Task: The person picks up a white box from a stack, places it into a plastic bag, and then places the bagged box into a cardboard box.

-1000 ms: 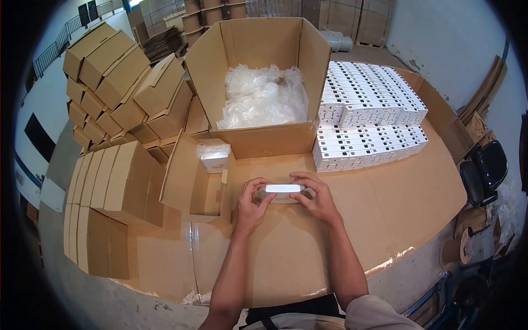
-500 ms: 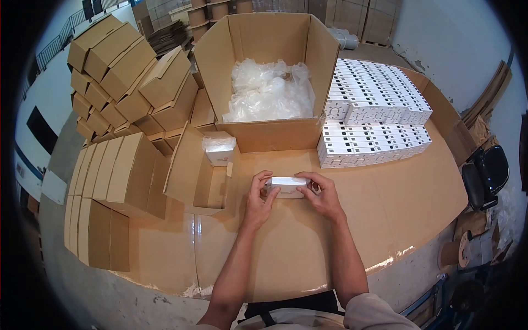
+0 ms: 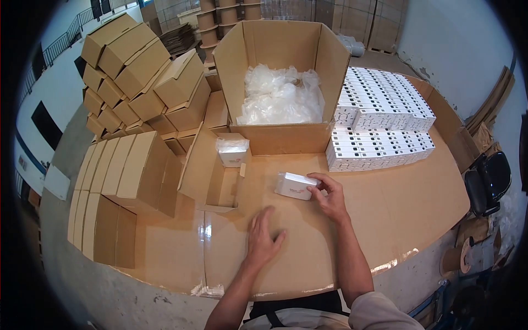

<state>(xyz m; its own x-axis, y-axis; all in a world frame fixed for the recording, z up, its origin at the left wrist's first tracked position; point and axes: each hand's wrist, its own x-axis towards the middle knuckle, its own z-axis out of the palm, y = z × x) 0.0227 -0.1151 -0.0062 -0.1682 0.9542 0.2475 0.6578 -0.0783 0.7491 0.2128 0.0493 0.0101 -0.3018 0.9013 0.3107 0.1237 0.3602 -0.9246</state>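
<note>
My right hand (image 3: 329, 199) grips the right end of a small white box (image 3: 296, 186) in clear plastic wrap, thumb in front and fingers behind. Below and left of that box, my left hand (image 3: 265, 237) is open over the cardboard-covered table, fingers apart and holding nothing. To the left, an open brown carton (image 3: 223, 208) has a wrapped white box (image 3: 233, 154) standing at its far end; the near part of its inside shows bare cardboard.
A large open carton (image 3: 286, 137) of clear plastic bags stands at the back centre. White boxes (image 3: 379, 148) are stacked at the right. Closed brown cartons (image 3: 148, 170) are piled at the left. A black chair (image 3: 487, 181) stands beyond the table's right edge.
My left hand has let go of the wrapped box and moved down toward me. My right hand still holds the box, now slightly further right and tilted. The view has shifted slightly.
</note>
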